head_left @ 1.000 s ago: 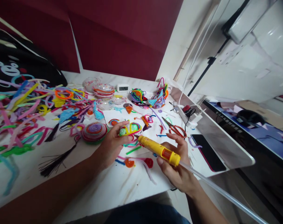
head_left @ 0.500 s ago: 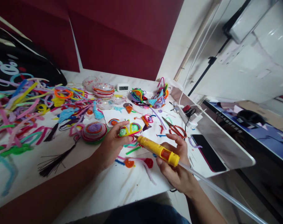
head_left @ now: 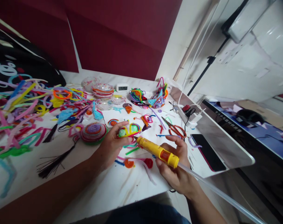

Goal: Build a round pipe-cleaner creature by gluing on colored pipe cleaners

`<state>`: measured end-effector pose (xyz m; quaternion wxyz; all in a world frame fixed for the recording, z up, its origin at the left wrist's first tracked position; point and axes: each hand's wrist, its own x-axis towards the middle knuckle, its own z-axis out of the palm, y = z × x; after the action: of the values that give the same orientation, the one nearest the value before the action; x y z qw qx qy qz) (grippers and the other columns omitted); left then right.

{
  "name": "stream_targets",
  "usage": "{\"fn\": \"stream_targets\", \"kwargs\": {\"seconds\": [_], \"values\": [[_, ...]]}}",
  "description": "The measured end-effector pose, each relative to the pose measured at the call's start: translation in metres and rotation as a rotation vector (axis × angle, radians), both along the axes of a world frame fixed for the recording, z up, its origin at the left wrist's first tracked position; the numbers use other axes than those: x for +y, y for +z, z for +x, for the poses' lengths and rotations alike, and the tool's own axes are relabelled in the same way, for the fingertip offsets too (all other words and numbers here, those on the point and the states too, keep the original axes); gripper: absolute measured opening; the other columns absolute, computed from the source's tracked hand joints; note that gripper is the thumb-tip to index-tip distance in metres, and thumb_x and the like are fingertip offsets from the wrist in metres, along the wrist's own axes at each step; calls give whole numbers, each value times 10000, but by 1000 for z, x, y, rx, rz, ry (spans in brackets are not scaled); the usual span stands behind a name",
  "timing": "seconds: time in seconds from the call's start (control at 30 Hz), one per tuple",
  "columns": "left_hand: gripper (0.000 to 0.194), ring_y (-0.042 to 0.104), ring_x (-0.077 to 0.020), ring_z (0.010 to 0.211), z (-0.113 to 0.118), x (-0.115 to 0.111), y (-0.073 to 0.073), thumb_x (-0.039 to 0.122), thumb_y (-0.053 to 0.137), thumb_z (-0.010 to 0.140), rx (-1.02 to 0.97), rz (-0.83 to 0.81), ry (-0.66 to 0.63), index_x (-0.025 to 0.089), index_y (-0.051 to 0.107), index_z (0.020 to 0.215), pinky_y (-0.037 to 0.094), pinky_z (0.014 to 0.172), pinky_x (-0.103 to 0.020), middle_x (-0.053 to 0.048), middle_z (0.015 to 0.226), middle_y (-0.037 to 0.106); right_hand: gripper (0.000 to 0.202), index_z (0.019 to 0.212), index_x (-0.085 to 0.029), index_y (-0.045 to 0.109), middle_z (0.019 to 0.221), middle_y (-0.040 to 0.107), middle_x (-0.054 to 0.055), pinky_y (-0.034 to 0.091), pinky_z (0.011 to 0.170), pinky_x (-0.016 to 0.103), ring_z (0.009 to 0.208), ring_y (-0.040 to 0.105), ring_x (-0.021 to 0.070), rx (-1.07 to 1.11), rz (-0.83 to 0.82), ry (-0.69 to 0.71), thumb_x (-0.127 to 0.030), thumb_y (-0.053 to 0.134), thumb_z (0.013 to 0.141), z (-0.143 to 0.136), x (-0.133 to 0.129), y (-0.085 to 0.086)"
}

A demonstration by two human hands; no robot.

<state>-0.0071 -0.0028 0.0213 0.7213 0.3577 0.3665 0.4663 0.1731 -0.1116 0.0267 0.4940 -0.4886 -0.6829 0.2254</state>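
Head: ornament (head_left: pixel 133 128) between left fingers (head_left: pixel 118 127)

A dark red panel (head_left: pixel 120 37) covers the upper left, beside a white wall (head_left: pixel 178 39); below stands a marbled white table (head_left: pixel 126 183). The glossy surface (head_left: pixel 269 40) at upper right may be wall.

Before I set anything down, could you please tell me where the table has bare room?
The table has bare patches between the orange coil and the front edge, and between the nearer black tassel and left forearm. It is crowded around the pipe-cleaner pile and beyond the left hand.
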Motion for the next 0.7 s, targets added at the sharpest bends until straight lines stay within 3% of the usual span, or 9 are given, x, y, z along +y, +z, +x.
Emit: {"fn": "stream_targets", "kwargs": {"seconds": [0.33, 0.7], "values": [[603, 604, -198, 897, 0, 0, -2, 132, 834, 494, -4, 25, 7, 194, 639, 1061, 460, 736, -288, -28, 973, 664, 569, 1322, -249, 247, 756, 530, -28, 465, 628, 315, 627, 541, 148, -9, -3, -7, -108, 532, 850, -1, -2, -1], [572, 599, -181, 841, 1, -2, 2, 124, 830, 488, -21, 15, 8, 203, 655, 1027, 455, 722, -277, 1, 843, 650, 549, 1313, -242, 244, 744, 529, -30, 457, 611, 316, 611, 533, 149, -26, -13, -15, -112, 521, 858, 0, -5, 0]]}}
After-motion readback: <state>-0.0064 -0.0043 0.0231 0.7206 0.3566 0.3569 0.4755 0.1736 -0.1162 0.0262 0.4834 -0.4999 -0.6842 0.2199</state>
